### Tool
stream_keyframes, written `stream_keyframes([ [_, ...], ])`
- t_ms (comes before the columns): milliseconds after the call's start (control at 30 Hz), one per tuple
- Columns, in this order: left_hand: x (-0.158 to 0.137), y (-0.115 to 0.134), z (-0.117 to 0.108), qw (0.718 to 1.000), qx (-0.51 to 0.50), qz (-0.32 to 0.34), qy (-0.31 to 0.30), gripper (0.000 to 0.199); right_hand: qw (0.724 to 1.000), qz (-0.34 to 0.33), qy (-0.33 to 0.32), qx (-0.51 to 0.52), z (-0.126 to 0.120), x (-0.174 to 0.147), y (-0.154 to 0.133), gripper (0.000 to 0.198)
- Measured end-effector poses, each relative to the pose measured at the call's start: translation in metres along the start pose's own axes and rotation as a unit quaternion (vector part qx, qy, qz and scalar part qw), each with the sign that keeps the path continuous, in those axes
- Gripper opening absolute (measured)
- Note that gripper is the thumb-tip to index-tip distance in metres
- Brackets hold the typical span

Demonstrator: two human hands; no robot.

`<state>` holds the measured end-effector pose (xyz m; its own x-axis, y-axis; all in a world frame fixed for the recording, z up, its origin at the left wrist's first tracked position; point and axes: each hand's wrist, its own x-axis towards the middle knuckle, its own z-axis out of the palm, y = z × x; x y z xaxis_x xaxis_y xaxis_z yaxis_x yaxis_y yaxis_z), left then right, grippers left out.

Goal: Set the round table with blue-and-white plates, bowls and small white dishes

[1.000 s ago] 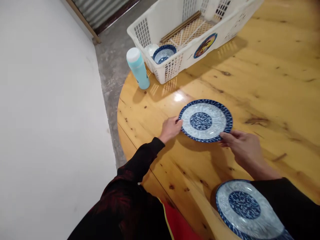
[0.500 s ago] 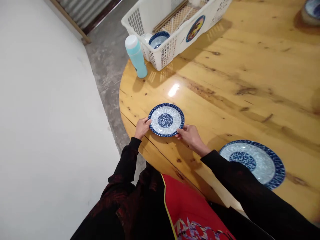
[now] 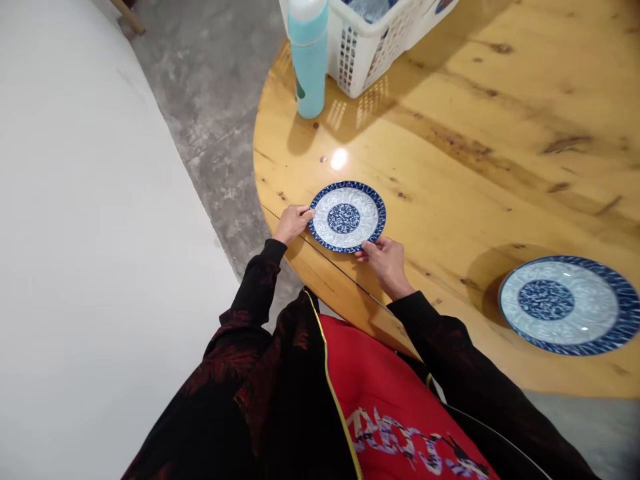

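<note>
A round plate point(image 3: 345, 237) with a blue patterned rim and a blue centre is between my two hands near the table's rounded edge. My left hand point(image 3: 295, 221) pinches its left rim, thumb on top. On the lower right rim, my right hand point(image 3: 387, 262) grips with the thumb above and fingers beneath. Whether the plate's base touches the table cannot be seen. Farther right sits a larger plate point(image 3: 595, 307) in the same blue and white pattern, beyond my right sleeve.
A light blue bottle point(image 3: 311, 73) with a white cap stands upright near the far table edge. Beside it is a white plastic basket point(image 3: 357, 57), cut off by the top of the view. The wooden table point(image 3: 450, 200) curves on the left, with grey floor point(image 3: 200, 100) and a white wall point(image 3: 90, 233) beyond.
The view has tilted down and shifted left, so the larger plate now shows clear of my right sleeve and less of the basket is visible. Both hands keep their hold on the small plate.
</note>
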<state>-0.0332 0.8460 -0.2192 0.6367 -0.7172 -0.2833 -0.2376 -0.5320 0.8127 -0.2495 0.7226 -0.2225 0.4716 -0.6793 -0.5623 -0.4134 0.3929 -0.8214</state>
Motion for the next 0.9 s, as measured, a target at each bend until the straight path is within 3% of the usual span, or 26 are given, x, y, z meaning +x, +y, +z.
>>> stream_keyframes([
  [267,0.022,0.002,-0.006,1.0,-0.002,0.021,-0.007,0.037,0.998,0.007,0.036,0.042,0.013,0.004,-0.005,0.01],
  [533,0.019,0.003,-0.007,1.0,-0.015,0.009,0.003,0.037,0.997,0.003,0.019,0.078,0.015,0.0,-0.011,0.015],
  [733,0.005,-0.001,0.001,1.0,-0.018,-0.011,0.018,0.037,0.99,-0.015,0.043,0.132,0.0,-0.036,0.008,0.037],
  [900,-0.001,-0.002,0.006,0.998,-0.05,-0.043,0.025,0.035,0.983,0.03,0.072,0.166,-0.007,-0.078,0.036,0.053],
])
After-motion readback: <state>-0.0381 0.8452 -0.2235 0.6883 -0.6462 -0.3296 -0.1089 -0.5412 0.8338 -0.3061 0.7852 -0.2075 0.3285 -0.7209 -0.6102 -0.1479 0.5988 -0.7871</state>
